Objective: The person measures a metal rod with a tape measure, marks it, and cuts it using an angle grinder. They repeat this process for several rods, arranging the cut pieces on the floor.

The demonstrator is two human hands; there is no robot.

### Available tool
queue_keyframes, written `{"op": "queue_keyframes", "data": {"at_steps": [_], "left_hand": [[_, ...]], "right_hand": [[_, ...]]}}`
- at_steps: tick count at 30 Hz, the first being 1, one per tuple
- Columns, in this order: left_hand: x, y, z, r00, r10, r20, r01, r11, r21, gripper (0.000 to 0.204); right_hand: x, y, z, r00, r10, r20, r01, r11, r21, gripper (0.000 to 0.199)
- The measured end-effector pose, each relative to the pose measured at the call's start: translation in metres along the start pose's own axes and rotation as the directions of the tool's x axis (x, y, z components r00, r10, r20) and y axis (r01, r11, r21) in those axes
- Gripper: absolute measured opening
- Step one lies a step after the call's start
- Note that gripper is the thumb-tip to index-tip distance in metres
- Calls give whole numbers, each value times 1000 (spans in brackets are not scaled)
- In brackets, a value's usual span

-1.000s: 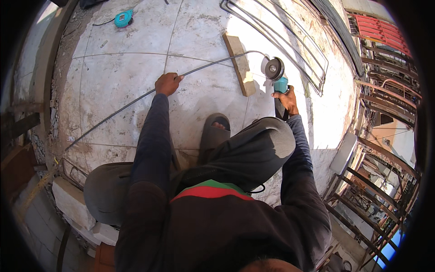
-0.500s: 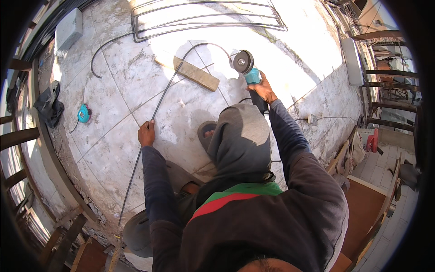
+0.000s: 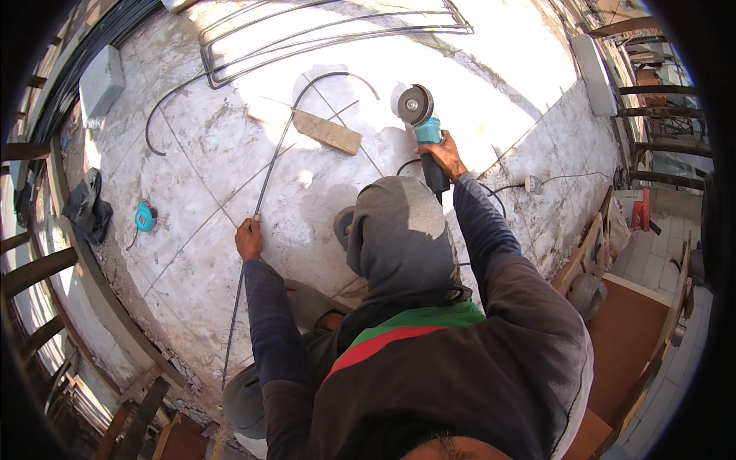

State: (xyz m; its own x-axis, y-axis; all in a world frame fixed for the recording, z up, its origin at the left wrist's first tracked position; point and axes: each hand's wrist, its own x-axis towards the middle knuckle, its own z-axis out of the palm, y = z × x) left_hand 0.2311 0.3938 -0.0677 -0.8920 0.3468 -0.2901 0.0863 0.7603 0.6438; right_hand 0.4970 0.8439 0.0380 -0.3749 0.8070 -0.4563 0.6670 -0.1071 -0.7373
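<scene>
Steel rod [image 3: 264,188], one long thin length, runs from the lower left of the frame up to a curl at upper centre, crossing one wooden block [image 3: 327,132]. Left hand [image 3: 249,238] is clenched on it at centre left. Right hand [image 3: 445,157] grasps one teal angle grinder [image 3: 420,115], disc raised just right of the block, not touching the rod. One teal tape measure [image 3: 145,217] lies at left. Compared with half a second ago, the view has tilted; both grips are unchanged.
</scene>
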Motion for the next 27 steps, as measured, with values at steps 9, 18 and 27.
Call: {"op": "queue_keyframes", "data": {"at_steps": [9,18,27], "left_hand": [[3,-3,3,998,59,20,-60,998,34,46],[3,3,10,997,71,22,-71,997,-28,45],[-1,7,4,996,82,-21,-82,997,2,46]], "right_hand": [[18,7,-8,969,243,44,-246,937,250,59],[42,39,-29,966,256,49,-249,856,453,48],[43,57,-31,946,144,-290,-180,978,-104,85]]}}
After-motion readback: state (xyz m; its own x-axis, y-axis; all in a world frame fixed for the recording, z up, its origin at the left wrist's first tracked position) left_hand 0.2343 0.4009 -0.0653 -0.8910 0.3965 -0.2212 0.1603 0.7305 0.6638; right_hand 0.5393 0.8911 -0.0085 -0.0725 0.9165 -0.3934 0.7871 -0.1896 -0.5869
